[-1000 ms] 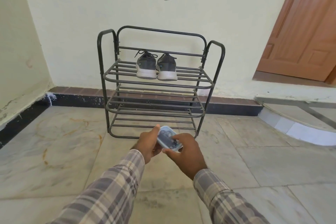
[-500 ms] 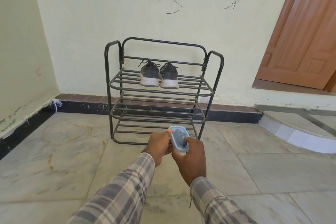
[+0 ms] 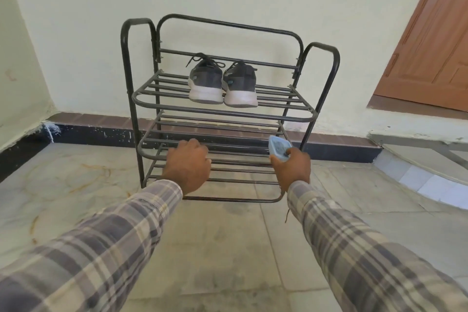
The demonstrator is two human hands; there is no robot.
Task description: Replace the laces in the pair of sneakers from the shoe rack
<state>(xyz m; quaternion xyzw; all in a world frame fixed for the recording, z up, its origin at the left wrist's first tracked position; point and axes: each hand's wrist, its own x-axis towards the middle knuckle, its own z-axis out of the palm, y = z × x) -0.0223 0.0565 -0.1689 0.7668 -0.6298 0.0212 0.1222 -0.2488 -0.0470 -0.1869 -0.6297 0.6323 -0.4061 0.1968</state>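
**Item: pair of sneakers, top tier, not yet lifted**

Location: the pair of dark grey fabric sneakers with white soles stood side by side and touching on the top tier of the black three-tier metal tube shoe rack, which was set against the pale wall. The old dark laces were in place.

Orientation: heels faced me and toes faced the wall, so each shoe's long axis ran straight away from me.

Left hand: it held nothing, with fingers loosely bent, level with the front rail of the middle tier. I could not tell whether it touched the rail.

Right hand: it gripped a small pale blue plastic tub with something dark inside, which I took to be the new laces, though it was too small to tell.

Bearing: the sneakers lay above and beyond both hands, set between them but closer to the left. I judged the free left hand the one to reach up and take them by the heels
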